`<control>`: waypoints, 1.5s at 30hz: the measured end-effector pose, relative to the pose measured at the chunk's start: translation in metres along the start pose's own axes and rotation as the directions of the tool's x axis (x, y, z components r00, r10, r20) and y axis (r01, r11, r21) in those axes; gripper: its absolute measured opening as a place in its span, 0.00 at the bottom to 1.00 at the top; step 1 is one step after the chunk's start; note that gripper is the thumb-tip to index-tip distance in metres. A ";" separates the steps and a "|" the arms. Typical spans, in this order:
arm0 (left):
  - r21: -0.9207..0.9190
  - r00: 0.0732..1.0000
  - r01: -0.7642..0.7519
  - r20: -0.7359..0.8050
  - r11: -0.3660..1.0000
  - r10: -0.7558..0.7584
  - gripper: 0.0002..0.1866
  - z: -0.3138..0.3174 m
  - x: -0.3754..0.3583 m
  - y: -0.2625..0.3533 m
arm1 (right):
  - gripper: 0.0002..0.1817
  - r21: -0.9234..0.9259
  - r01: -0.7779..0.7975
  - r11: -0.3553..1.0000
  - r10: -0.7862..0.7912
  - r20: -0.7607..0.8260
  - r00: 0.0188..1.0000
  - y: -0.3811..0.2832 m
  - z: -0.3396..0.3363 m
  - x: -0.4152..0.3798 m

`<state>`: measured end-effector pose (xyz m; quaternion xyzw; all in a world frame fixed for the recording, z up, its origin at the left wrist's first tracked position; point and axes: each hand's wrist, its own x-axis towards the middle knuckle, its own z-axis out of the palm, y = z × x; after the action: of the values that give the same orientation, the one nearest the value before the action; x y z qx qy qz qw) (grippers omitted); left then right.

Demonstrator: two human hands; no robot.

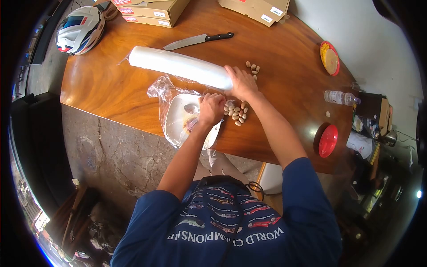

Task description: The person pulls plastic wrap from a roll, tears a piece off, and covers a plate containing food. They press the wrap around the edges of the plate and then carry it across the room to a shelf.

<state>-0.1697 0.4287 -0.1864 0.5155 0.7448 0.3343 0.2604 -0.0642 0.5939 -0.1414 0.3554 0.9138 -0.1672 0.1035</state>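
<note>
A thick roll of clear plastic wrap point(178, 66) lies slantwise on the wooden table. My right hand point(242, 83) grips its right end, fingers bent over the top. Below the roll, a white plate point(175, 120) with some food on it sits at the table's front edge. Loose, crumpled film point(163, 89) spreads over and around the plate. My left hand point(212, 109) is closed at the plate's upper right rim, pinching the film; its fingertips are partly hidden. Several brown nuts or seeds point(235, 112) lie beside the plate, and more lie past my right hand.
A kitchen knife point(195, 41) lies behind the roll. Cardboard boxes point(153, 11) and a bicycle helmet point(81, 30) are at the back. To the right are a red plate with food point(329, 58), a plastic bottle point(341, 97) and a red dish point(328, 141).
</note>
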 end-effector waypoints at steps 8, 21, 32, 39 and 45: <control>-0.026 0.979 0.088 -0.180 0.996 -0.091 0.07 -0.031 0.001 -0.009 | 0.56 0.015 0.023 1.000 -0.023 0.035 0.999 0.009 -0.012 0.007; 0.066 0.986 0.042 0.159 0.997 -0.052 0.13 0.004 0.006 0.006 | 0.56 -0.007 0.025 1.000 -0.024 0.015 1.000 0.007 -0.006 0.003; 0.182 0.932 -0.229 0.326 0.956 0.161 0.11 0.003 -0.056 0.012 | 0.57 -0.019 0.046 0.999 -0.046 0.017 0.999 0.012 -0.013 0.008; 0.201 0.961 -0.263 0.143 0.944 0.237 0.33 0.004 -0.007 0.028 | 0.54 0.069 0.072 0.995 -0.074 0.027 0.997 0.018 -0.016 0.013; 0.197 0.908 -0.271 0.377 0.942 0.182 0.41 -0.013 0.006 0.022 | 0.37 0.079 0.161 0.984 -0.135 -0.270 0.953 0.020 -0.005 -0.018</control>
<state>-0.1681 0.4371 -0.1621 0.6787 0.6559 0.1698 0.2835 -0.0380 0.5989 -0.1362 0.3097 0.9339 -0.1712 -0.0499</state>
